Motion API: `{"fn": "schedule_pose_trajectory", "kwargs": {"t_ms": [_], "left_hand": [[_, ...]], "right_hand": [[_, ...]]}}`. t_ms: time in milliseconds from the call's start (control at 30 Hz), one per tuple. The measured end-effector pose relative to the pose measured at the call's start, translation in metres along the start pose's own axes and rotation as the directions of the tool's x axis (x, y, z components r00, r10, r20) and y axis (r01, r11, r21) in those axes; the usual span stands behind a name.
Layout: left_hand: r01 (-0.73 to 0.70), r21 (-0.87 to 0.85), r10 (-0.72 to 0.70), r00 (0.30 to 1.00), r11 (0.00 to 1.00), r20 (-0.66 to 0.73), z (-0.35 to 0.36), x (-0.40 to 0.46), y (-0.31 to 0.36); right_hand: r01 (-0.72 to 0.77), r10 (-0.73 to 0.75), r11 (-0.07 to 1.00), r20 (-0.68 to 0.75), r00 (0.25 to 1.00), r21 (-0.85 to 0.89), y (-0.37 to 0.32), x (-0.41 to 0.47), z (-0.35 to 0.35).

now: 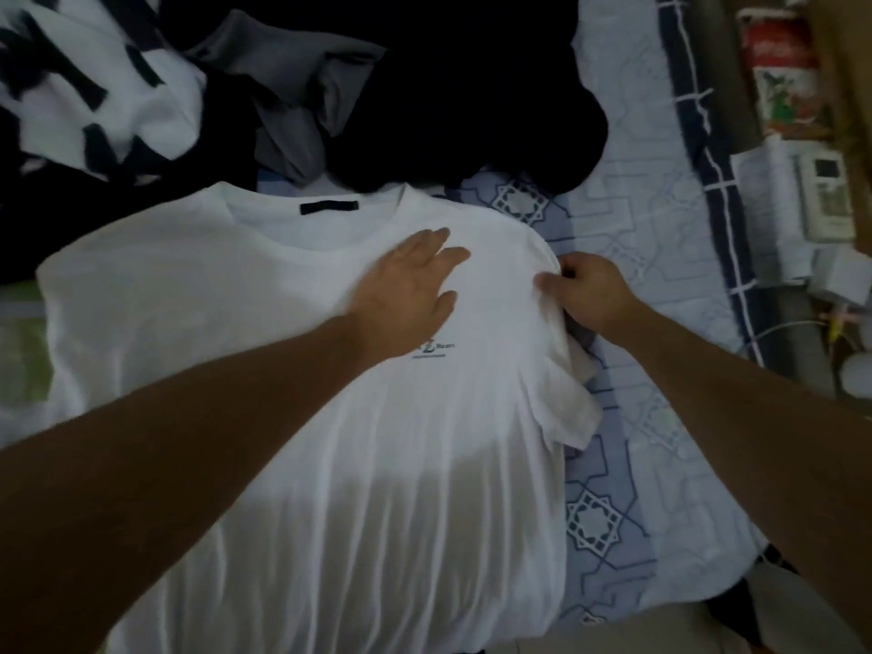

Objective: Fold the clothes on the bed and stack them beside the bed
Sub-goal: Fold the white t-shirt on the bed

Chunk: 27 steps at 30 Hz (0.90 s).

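Note:
A white T-shirt (198,295) lies spread face up on the bed, its collar toward the far side and a small dark logo on the chest. My left hand (406,280) rests flat on the chest just below the collar, fingers straight. My right hand (590,290) pinches the shirt's right shoulder edge, where the sleeve is tucked and bunched beneath. Behind the shirt sits a heap of unfolded clothes: a black garment (472,110), a grey one (292,120) and a white one with dark blocks (94,87).
The bed sheet (627,181) is pale blue with a star pattern and a dark border on the right. Beyond that edge stand a red-and-white container (783,73), a white remote-like device (825,195) and cables. A green patch (23,356) shows at far left.

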<state>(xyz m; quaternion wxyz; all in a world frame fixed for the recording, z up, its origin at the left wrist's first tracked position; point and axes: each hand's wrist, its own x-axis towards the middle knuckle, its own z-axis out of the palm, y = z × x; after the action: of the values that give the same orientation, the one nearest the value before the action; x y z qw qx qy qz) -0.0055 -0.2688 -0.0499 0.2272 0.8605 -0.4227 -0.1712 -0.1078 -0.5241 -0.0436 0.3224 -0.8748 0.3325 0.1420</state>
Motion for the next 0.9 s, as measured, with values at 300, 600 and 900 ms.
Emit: {"fn": "schedule_pose_trajectory", "kwargs": {"t_ms": [300, 600, 900], "left_hand": [[0.175, 0.350, -0.239, 0.960, 0.920, 0.146, 0.070, 0.062, 0.024], [0.275, 0.389, -0.333, 0.939, 0.879, 0.088, 0.074, 0.067, 0.044], [0.348, 0.371, -0.391, 0.919, 0.861, 0.045, 0.082, 0.071, 0.052]], "right_hand": [[-0.257, 0.064, 0.881, 0.439, 0.896, 0.396, 0.037, -0.023, -0.022], [-0.244, 0.271, 0.466, 0.125, 0.954, 0.850, 0.089, -0.042, -0.025], [-0.204, 0.271, 0.655, 0.026, 0.962, 0.728, 0.119, -0.053, -0.018]]}}
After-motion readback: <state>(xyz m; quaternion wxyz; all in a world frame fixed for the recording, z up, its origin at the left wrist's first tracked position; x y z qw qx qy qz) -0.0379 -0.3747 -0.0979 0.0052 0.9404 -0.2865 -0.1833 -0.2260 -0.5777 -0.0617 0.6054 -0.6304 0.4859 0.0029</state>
